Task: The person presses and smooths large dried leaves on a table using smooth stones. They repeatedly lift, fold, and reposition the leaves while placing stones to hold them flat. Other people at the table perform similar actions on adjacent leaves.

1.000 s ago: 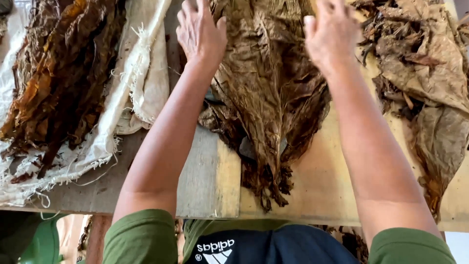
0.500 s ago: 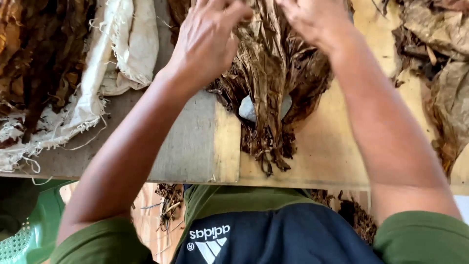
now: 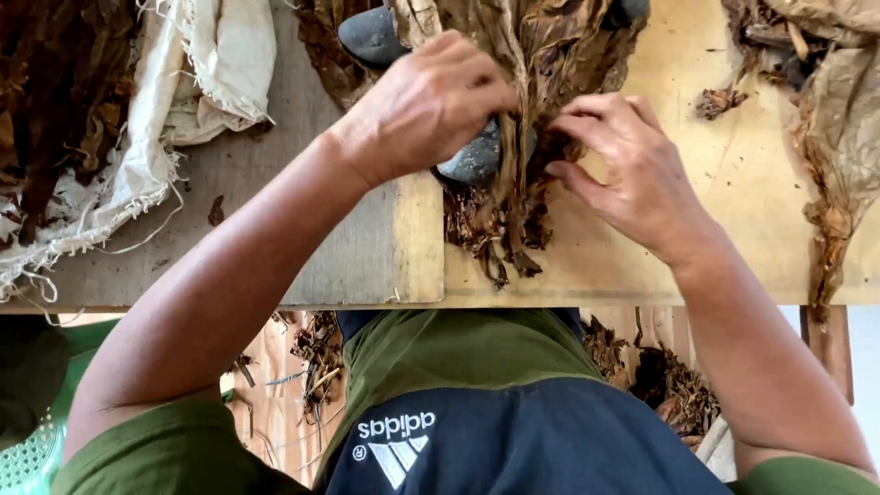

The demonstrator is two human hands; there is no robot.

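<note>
Our left hand (image 3: 426, 105) and right hand (image 3: 628, 170) pinch the brown leaf stack (image 3: 513, 137) at mid frame; its stem runs top to bottom between them.

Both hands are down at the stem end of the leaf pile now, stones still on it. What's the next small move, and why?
Probably pinch one stem and peel it upward. The left hand and right hand both have fingers in the stem end of the dried leaf stack. One grey stone rests on the stack beside the left hand and a second stone sits higher up, so the rest would likely stay pinned.
</note>
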